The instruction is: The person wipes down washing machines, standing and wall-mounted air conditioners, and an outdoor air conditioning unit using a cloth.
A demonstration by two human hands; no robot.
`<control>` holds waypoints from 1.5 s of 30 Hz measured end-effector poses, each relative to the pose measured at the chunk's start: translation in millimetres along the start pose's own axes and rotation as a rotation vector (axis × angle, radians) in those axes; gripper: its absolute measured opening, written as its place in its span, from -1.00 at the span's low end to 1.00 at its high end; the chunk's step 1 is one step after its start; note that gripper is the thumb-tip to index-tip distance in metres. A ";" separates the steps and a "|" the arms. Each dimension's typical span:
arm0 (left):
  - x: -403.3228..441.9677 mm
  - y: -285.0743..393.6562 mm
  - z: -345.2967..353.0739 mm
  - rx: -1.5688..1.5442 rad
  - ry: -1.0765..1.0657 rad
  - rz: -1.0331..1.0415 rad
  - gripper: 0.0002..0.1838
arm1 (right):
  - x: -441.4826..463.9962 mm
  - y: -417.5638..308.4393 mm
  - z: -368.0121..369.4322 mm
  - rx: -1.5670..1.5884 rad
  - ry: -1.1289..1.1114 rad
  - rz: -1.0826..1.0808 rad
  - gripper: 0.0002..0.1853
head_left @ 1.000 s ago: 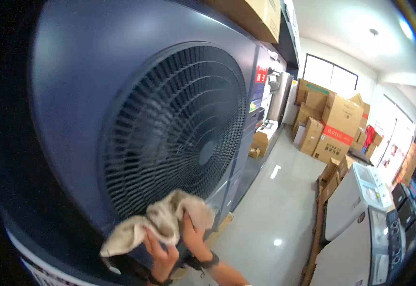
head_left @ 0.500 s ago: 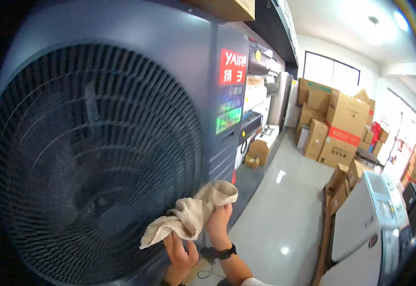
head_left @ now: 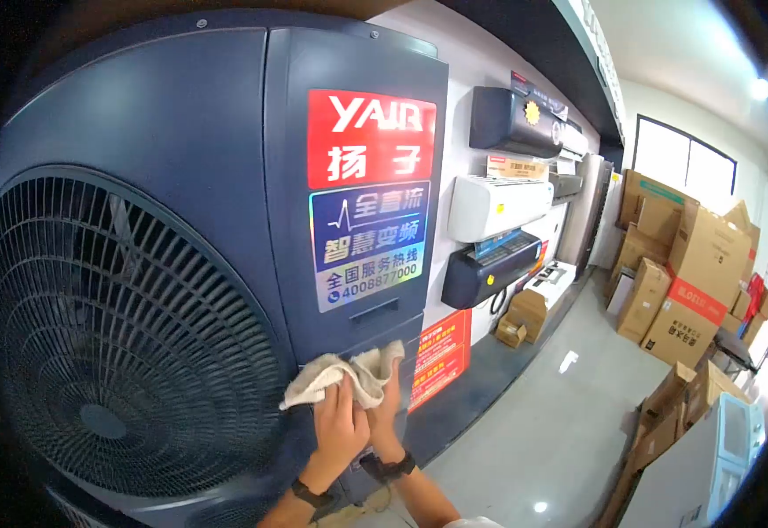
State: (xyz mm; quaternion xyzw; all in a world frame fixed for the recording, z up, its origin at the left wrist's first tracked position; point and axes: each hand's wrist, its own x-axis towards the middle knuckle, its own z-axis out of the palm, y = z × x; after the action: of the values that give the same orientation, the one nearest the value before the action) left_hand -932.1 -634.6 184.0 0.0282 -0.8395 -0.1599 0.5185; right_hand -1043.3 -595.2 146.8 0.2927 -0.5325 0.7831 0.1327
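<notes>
A beige cloth [head_left: 322,374] is bunched up in front of the dark air conditioner outdoor unit [head_left: 181,88]. My left hand [head_left: 341,424] is closed on its lower edge, fingers pressed into the folds. On the right side, my right hand [head_left: 386,414] grips the same cloth, partly hidden behind my left hand and the fabric. Both hands are at the unit's front, just right of the round fan grille [head_left: 137,352] and below the red and blue label [head_left: 372,141]. I cannot tell whether the cloth touches the panel.
Wall-mounted air conditioners [head_left: 498,207] line the wall beyond the unit. A red poster [head_left: 441,356] is low beside it. Stacked cardboard boxes [head_left: 709,255] stand at the far right, and a white appliance [head_left: 683,480] is at the lower right. Between them runs a shiny grey floor [head_left: 525,440].
The view has turned right and shows more of the labelled panel. My hands have come closer together on the cloth, which now sits right of the grille rather than over its edge.
</notes>
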 end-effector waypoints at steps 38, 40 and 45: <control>301.7 63.6 -176.0 0.908 0.560 0.088 -0.08 | 246.6 -185.2 -16.7 1.198 -0.715 0.521 -0.55; 310.4 59.0 -168.1 1.025 0.570 0.103 -0.09 | 197.2 -213.6 -6.4 0.831 -0.557 0.206 -0.62; 315.3 40.2 -148.6 0.910 0.284 0.567 -0.16 | 142.8 -252.2 23.7 0.134 -0.393 -0.347 -0.67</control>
State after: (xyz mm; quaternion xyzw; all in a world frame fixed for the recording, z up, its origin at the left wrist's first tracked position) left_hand -941.8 -699.3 528.7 0.0437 -0.7205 0.3702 0.5848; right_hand -1018.1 -531.4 429.4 0.5342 -0.4370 0.7101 0.1391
